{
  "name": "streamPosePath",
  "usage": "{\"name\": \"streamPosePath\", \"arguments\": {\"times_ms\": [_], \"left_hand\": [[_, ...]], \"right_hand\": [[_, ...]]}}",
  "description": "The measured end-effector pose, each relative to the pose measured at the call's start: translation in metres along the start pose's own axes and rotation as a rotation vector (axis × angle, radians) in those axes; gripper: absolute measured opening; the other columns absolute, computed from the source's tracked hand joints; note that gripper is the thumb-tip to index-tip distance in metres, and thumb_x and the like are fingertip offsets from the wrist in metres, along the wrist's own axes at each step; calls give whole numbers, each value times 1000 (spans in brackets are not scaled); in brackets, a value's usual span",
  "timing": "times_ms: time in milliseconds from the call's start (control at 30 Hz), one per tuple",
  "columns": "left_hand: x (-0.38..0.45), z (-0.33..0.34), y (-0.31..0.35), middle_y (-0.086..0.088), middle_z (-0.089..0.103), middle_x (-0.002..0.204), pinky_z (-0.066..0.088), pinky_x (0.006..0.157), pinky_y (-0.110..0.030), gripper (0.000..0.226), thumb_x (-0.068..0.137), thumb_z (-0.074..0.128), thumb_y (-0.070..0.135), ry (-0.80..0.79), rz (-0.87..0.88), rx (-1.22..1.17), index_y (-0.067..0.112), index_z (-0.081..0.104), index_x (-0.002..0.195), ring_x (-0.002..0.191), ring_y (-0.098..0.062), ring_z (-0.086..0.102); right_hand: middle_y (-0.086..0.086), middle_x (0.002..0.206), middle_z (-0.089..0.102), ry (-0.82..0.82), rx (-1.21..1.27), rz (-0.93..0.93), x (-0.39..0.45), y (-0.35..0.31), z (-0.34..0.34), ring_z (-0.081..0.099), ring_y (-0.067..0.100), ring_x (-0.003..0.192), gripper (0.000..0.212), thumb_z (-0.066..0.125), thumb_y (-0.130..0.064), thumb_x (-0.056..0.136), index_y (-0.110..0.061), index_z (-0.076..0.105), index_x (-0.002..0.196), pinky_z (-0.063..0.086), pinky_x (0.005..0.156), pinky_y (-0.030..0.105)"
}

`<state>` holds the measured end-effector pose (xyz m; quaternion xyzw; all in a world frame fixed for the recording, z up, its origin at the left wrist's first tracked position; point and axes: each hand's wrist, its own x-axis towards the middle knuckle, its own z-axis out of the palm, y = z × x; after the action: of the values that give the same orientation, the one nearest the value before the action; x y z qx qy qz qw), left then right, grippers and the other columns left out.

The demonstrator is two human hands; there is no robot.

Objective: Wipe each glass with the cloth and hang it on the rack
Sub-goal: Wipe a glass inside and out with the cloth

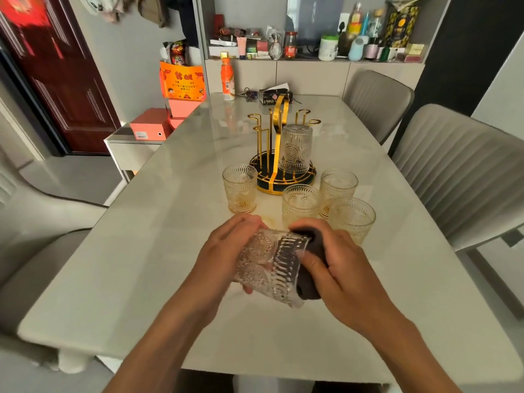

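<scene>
Left hand (226, 251) grips the glass (272, 265) on its side, mouth rightward; right hand (337, 268) pinches the cloth (310, 282) there (rack (279, 154) beyond, mid-table).

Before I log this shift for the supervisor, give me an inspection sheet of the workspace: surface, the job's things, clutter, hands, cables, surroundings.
Surface: pale glossy table.
Job's things: held glass lies tilted on its side between both hands; dark cloth is at its mouth. One hung glass sits upside down on the gold rack. Four upright glasses stand near the rack: left glass, middle glass, back right glass, front right glass.
Clutter: orange bottle, keys and a dark box at the far edge.
Hands: left hand grips the held glass; right hand grips the cloth.
Cables: nothing seen.
Surroundings: grey chairs, stocked shelf, red door.
</scene>
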<state>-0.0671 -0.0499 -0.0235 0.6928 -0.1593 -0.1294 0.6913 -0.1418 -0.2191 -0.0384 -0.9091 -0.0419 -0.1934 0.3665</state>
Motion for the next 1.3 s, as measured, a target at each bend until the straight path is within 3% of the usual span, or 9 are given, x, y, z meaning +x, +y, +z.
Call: {"name": "streamPosePath", "arguments": {"times_ms": [100, 200, 300, 533, 700, 800, 967, 1133, 1300], "left_hand": [[-14, 17, -15, 0, 63, 94, 50, 71, -17, 9, 91, 61, 25, 162, 468, -16, 21, 61, 98, 84, -5, 61], [-19, 13, -30, -1, 58, 109, 53, 77, -22, 29, 87, 56, 22, 120, 706, 60, 34, 56, 113, 96, -9, 61], [-18, 16, -20, 16, 63, 98, 52, 65, -15, 16, 89, 55, 30, 136, 588, 88, 33, 55, 105, 84, -4, 64], [-15, 11, -30, 3, 62, 99, 51, 62, -19, 17, 89, 56, 43, 292, 584, 308, 40, 52, 106, 86, -15, 66], [-13, 19, -21, 10, 62, 91, 46, 65, -13, 13, 92, 57, 39, 489, 529, 250, 30, 55, 101, 81, -7, 63], [-4, 20, -10, 10, 62, 79, 46, 68, -27, 7, 92, 60, 31, 556, 301, -95, 26, 61, 88, 73, -6, 58], [-10, 23, -7, 1, 71, 80, 49, 53, -31, 21, 101, 52, 32, 426, -82, -497, 15, 64, 98, 67, -13, 67], [-17, 27, -18, -8, 74, 108, 56, 59, -32, 42, 100, 51, 47, 256, -332, -890, 16, 70, 120, 92, -26, 65], [-21, 35, -25, -11, 68, 133, 50, 101, -51, 64, 92, 53, 62, 13, -251, -699, 18, 59, 139, 121, -30, 65]], "right_hand": [[-8, 103, 70, 78, 430, 153, 3, -10, 8, 69, 19, 96, 15, 52, -24, 99, -29, 59, 112, 58, 83, 41], [-6, 105, 75, -23, 544, 263, 4, -12, 9, 69, 9, 102, 16, 57, -9, 99, -17, 67, 108, 57, 88, 29], [-5, 106, 76, 30, 590, 328, 4, -14, 10, 71, 10, 98, 18, 55, -9, 100, -19, 68, 109, 58, 85, 30], [-4, 117, 75, 142, 1058, 546, 2, -26, -2, 68, 13, 114, 38, 51, -40, 92, -25, 67, 124, 50, 104, 48], [-23, 124, 68, 96, 784, 285, -2, -38, -7, 59, -4, 121, 46, 50, -39, 88, -38, 59, 133, 45, 106, 23], [-37, 129, 58, 65, 596, 139, -17, -40, -1, 49, -16, 125, 49, 50, -38, 93, -46, 46, 141, 40, 104, 11], [-23, 151, 44, 258, 217, -62, -40, -25, 25, 46, 7, 139, 51, 48, -35, 101, -41, 35, 150, 40, 111, 53], [-23, 132, 63, 653, 688, 123, -45, -23, 32, 57, -2, 126, 45, 48, -18, 93, -27, 53, 138, 45, 93, 7], [-42, 125, 58, 456, 831, 301, -37, -33, 41, 52, -19, 118, 42, 50, -39, 94, -50, 48, 134, 42, 91, 1]]}}
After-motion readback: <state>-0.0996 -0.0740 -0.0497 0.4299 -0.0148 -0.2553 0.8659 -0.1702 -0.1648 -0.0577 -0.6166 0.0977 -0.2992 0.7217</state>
